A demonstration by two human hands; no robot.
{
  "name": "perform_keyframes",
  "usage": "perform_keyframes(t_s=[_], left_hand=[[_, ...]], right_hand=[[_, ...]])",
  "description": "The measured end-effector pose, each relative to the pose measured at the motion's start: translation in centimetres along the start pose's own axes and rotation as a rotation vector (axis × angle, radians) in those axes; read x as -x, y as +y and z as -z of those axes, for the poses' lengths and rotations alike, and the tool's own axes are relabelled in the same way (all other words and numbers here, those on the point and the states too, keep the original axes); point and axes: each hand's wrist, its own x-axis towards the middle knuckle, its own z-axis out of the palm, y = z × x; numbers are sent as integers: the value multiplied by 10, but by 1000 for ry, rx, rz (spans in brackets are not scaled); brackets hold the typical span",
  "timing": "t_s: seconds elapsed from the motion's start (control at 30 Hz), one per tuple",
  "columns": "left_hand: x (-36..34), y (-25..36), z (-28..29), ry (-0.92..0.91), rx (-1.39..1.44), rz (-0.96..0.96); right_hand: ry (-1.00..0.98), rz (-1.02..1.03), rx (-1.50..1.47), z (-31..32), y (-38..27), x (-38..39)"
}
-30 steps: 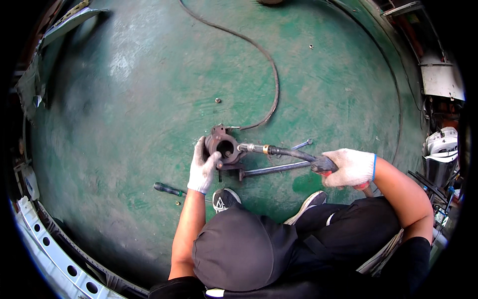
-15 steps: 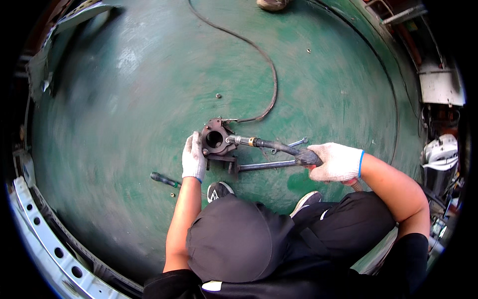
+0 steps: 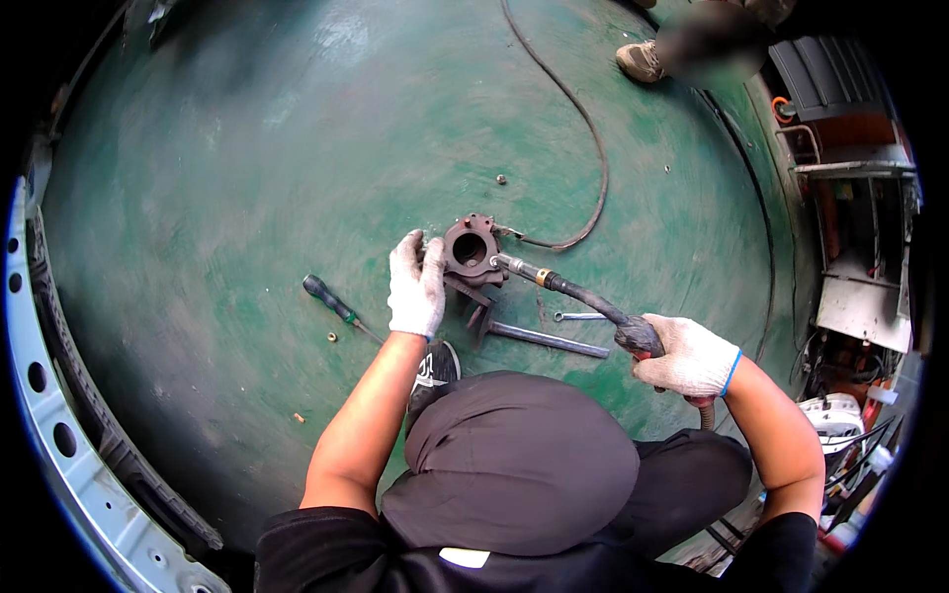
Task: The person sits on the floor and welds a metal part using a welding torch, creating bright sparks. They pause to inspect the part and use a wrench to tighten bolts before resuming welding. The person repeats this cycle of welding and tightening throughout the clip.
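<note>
Wrapped round a long black, gold-ringed tool (image 3: 591,298) is the white-gloved right hand (image 3: 684,356). The white-gloved left hand (image 3: 417,287) meets a rusty-brown, ring-shaped metal part (image 3: 492,245) on the green floor (image 3: 326,178) — gripping or not, I cannot tell.

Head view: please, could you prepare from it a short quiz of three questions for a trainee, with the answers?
1. True or false: the screwdriver lies to the left of the ring-shaped metal part.
2. Which hand grips the black-shafted tool? a) left, b) right, c) both
3. Fill in: the floor is mainly ____.

Key: 1. True. 2. b, the right hand. 3. Green.
</note>
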Motion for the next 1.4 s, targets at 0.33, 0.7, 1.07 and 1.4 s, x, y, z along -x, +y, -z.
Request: perform_keyframes(t_s=[0.33,0.7,1.07,1.4], left_hand=[[23,46,-22,-3,-138,-777],[12,37,-5,24,-220,-630],[7,63,-20,-164,-189,-720],[20,76,-34,-227,-246,-840]], right_hand=[[82,-36,175,-6,-43,15],[54,-50,181,-2,-47,19],[71,-6,176,-5,-41,20],[55,-37,198,-3,-47,20]])
